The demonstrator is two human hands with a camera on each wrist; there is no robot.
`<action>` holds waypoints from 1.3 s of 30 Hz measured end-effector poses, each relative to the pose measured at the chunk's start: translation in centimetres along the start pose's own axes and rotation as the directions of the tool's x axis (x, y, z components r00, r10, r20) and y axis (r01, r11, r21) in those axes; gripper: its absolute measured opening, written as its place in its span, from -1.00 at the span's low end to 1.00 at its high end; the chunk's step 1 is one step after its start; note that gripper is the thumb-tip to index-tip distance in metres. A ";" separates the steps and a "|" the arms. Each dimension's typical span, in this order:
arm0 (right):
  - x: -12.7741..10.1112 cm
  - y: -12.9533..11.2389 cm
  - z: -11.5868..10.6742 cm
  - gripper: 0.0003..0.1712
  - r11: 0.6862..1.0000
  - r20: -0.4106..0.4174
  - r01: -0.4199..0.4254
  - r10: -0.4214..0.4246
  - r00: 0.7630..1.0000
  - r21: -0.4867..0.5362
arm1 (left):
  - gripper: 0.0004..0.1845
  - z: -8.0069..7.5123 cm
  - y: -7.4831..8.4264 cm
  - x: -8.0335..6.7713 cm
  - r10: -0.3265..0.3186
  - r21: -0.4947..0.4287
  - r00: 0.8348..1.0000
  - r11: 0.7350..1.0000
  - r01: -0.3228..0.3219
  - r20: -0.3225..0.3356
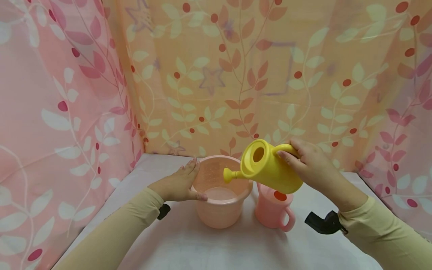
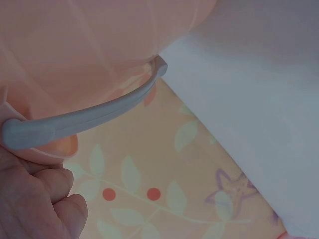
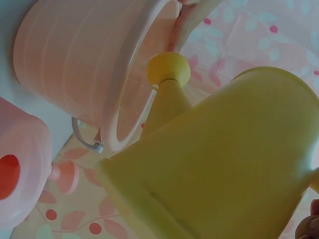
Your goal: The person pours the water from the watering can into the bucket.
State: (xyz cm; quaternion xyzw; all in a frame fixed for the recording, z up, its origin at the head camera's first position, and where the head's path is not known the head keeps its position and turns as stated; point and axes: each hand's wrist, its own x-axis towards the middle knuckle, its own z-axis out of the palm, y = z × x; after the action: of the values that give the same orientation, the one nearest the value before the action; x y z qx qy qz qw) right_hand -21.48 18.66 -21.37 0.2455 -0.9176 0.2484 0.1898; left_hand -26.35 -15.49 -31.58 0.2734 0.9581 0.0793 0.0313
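A yellow watering can is tilted toward the left, its spout tip over the mouth of a light pink bucket. My right hand grips the can's handle, thumb on top. At the bucket's left side, my left hand rests on the rim with fingers extended and the thumb at the front edge. Small droplets show on the bucket's inner wall. In the left wrist view, the bucket's grey handle hangs beside the fingers. Just right of the bucket stands a pink watering can, partly under the yellow one.
Everything stands on a white-covered table. A peach leaf-patterned cloth rises behind it, with pink patterned cloths at both sides. A black wrist mount juts from the right sleeve, near the pink can.
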 end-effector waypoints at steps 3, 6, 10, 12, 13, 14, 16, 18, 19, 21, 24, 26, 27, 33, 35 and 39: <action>0.0 0.0 0.0 -0.74 1.000 -0.001 0.002 -0.002 1.000 0.001 | 0.29 0.1 -0.1 0.0 0.001 0.003 1.000 1.000 -0.001 -0.002; 0.1 0.0 0.0 -0.75 1.000 0.000 0.002 -0.002 1.000 0.004 | 0.30 0.0 0.0 0.0 0.001 0.003 1.000 1.000 -0.001 -0.004; 0.1 0.0 0.0 -0.76 1.000 -0.003 0.005 -0.005 1.000 -0.001 | 0.30 0.0 0.0 0.0 0.001 0.000 1.000 1.000 -0.001 -0.004; 0.1 0.0 0.0 -0.76 1.000 -0.005 0.008 -0.008 1.000 -0.002 | 0.30 0.0 -0.1 0.1 0.002 0.001 1.000 1.000 -0.002 -0.005; 0.1 0.0 0.0 -0.77 1.000 -0.005 0.010 -0.010 1.000 -0.004 | 0.30 0.0 -0.1 0.0 0.001 0.004 1.000 1.000 -0.001 -0.004; 0.1 0.0 0.0 -0.77 1.000 -0.005 0.010 -0.010 1.000 -0.005 | 0.30 0.0 -0.1 0.0 0.001 0.005 1.000 1.000 -0.001 -0.003; 0.1 0.0 0.0 -0.77 1.000 0.000 0.008 -0.008 1.000 -0.002 | 0.30 0.0 0.0 0.0 0.001 0.007 1.000 1.000 -0.001 -0.002; 0.1 0.0 -0.1 -0.76 1.000 0.003 0.006 -0.006 1.000 0.000 | 0.30 0.0 0.0 0.0 0.001 0.009 1.000 1.000 -0.001 -0.001; 0.1 0.0 -0.1 -0.76 1.000 0.004 0.005 -0.005 1.000 -0.001 | 0.30 0.0 0.0 0.0 0.001 0.010 1.000 1.000 -0.001 0.001; 0.1 0.0 -0.1 -0.76 1.000 0.004 0.007 -0.007 1.000 -0.003 | 0.30 -0.1 0.0 0.0 0.001 0.008 1.000 1.000 -0.001 0.001; 0.1 0.0 -0.1 -0.76 1.000 0.001 0.015 -0.015 1.000 -0.009 | 0.30 -0.1 0.0 0.0 -0.001 0.006 1.000 1.000 0.001 0.004; 0.1 0.0 0.0 -0.76 1.000 0.001 0.020 -0.020 1.000 -0.014 | 0.30 -0.1 0.0 0.0 -0.001 0.005 1.000 1.000 0.001 0.005; 0.1 0.0 0.0 -0.76 1.000 0.000 0.022 -0.022 1.000 -0.016 | 0.30 -0.1 0.0 0.0 -0.002 0.005 1.000 1.000 0.002 0.006; 0.2 0.1 0.0 -0.77 0.999 -0.009 0.041 -0.042 0.999 -0.027 | 0.30 0.0 -0.1 0.1 0.000 0.008 1.000 1.000 0.000 0.006; 0.2 0.1 0.0 -0.77 0.998 -0.009 0.047 -0.048 0.999 -0.029 | 0.30 0.0 -0.2 0.2 0.001 0.009 1.000 1.000 -0.001 0.007; 0.2 0.1 0.0 -0.78 0.998 -0.008 0.054 -0.055 0.998 -0.036 | 0.31 0.0 -0.2 0.2 -0.004 0.010 1.000 1.000 0.004 0.012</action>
State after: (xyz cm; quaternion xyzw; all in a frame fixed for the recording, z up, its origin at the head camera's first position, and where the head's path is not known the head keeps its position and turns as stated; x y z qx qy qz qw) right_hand -21.67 18.68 -21.33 0.2658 -0.9140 0.2278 0.2052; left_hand -26.67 -15.57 -31.66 0.2722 0.9588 0.0727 0.0358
